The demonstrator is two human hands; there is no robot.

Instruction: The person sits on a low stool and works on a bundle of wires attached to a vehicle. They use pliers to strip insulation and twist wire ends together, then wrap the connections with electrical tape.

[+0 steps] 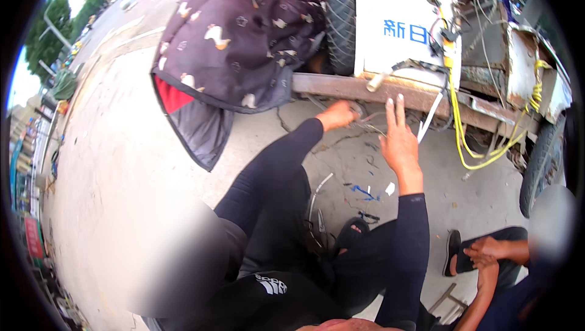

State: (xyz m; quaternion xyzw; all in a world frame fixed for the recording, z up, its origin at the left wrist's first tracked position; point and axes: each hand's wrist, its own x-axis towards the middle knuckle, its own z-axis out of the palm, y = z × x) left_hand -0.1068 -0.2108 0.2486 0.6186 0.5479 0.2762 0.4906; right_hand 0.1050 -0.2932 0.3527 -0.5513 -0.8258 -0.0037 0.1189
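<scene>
Cover [237, 32]: dark, padded, printed with pale animal shapes; located above and to the left of the left hand [339, 116].
Left hand: fingers curled at the thin wires [372, 127]; whether one is gripped cannot be told.
Tyre [340, 20]: black, treaded; above the left hand, beyond the beam [329, 85].
Beam: rusty; passes just above the left hand and runs rightward past the right hand [400, 151].
Thin wires: located between the two hands, below the beam.
Scraps [364, 194]: blue; on the ground, below and to the left of the right hand.
Right hand: two fingers extended straight, overlapping the beam in view; whether the thumb pinches a wire cannot be told.
Panel [399, 51]: white, with blue lettering; above the right hand.
Strip [430, 116]: white, narrow; just right of the right hand.
Yellow wires [453, 105]: hang in a loop, right of the strip and the right hand.
Co-worker's hands [485, 252]: together; below and to the right of the right hand.
</scene>
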